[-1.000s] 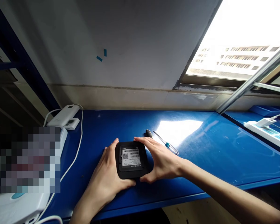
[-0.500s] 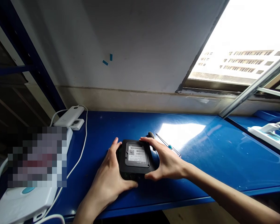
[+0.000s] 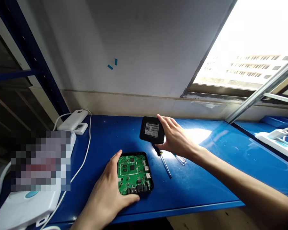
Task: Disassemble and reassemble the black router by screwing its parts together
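My left hand [image 3: 110,185] grips the left side of a black box base with a green circuit board [image 3: 132,174] in it, low over the blue table. Its thumb lies along the near edge, and ports show on the right and near sides. My right hand [image 3: 175,134] holds the black cover [image 3: 151,130], label side towards me, lifted beyond the base and to the right. Under the cover's near edge a screwdriver [image 3: 165,163] lies on the table, its handle partly hidden. Beside it are thin clear-and-blue tools [image 3: 181,159], partly covered by my right hand.
On the left of the blue table [image 3: 105,131] are a white power bank-like device [image 3: 73,118], a small white adapter [image 3: 81,128], a white cable [image 3: 83,159] and a blurred-out item [image 3: 42,161]. A white power strip [image 3: 276,143] lies far right, past a metal frame bar [image 3: 249,99].
My right hand has lifted the labelled cover off the base and carried it away and slightly right. The green board is now exposed. My left hand has stayed on the base.
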Available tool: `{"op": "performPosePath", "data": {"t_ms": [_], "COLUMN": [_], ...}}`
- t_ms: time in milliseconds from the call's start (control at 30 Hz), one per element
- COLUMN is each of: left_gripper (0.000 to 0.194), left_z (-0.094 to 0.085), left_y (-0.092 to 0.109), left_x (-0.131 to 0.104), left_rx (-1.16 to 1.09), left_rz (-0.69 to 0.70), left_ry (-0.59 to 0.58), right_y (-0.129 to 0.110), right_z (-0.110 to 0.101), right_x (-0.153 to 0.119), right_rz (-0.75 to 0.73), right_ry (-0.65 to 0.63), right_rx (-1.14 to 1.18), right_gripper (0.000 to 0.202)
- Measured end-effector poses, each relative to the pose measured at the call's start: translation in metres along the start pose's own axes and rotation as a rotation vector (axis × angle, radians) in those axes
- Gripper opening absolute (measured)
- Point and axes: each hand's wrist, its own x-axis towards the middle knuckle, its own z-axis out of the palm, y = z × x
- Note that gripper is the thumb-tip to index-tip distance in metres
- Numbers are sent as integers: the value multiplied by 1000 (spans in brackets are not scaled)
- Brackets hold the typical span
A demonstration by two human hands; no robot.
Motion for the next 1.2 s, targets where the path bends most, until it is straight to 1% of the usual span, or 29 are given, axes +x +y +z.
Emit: {"op": "performPosePath", "data": {"t_ms": [133,267,367,500,600,700,800,867,933,967,1033,1067,1100,1133,1167,1200], "left_gripper": [113,111,111,107,110,114,116,122,124,126,129,129,128,127,126,125], "left_z": [1,0,-1,0,-2,-12,-30,-43,-53,-57,-61,-61,-62,-62,-62,-61], "left_y": [3,2,1,3,5,4,-1,-4,-4,-3,-1,1,2,3,3,4], "left_x": [-2,1,4,5,4,1,2,4,7,9,12,14,15,17,18,20], "left_rx": [21,8,11,48,63,105,285,357,401,412,411,402,392,385,381,380], "left_rz": [19,9,17,27,20,-3,-59,-142,-186,-197,-209,-216,-222,-226,-225,-219], "left_ry": [34,-12,-44,-39,-38,-49,-56,-71,-105,-120,-144,-150,-149,-140,-123,-102], "right_y": [-4,-18,-31,-46,-53,-59,-61,-62,-61,-60,-59,-58,-58,-58,-57,-56], "right_z": [-2,3,9,12,15,20,27,32,38,41,46,47,47,46,43,39], "right_x": [12,16,19,24,25,22,17,14,11,10,8,7,6,5,4,4], "right_rz": [-152,-309,-430,-643,-810,-962,-1104,-1206,-1294,-1312,-1289,-1258,-1232,-1223,-1235,-1252], "right_ry": [-12,-28,-40,-54,-41,14,111,215,373,479,702,808,888,929,928,891], "right_rx": [-188,-393,-576,-829,-1005,-1234,-1552,-1825,-2160,-2350,-2659,-2745,-2777,-2759,-2697,-2614], "right_gripper": [114,105,89,66,63,66,73,81,88,89,86,84,84,87,91,97]}}
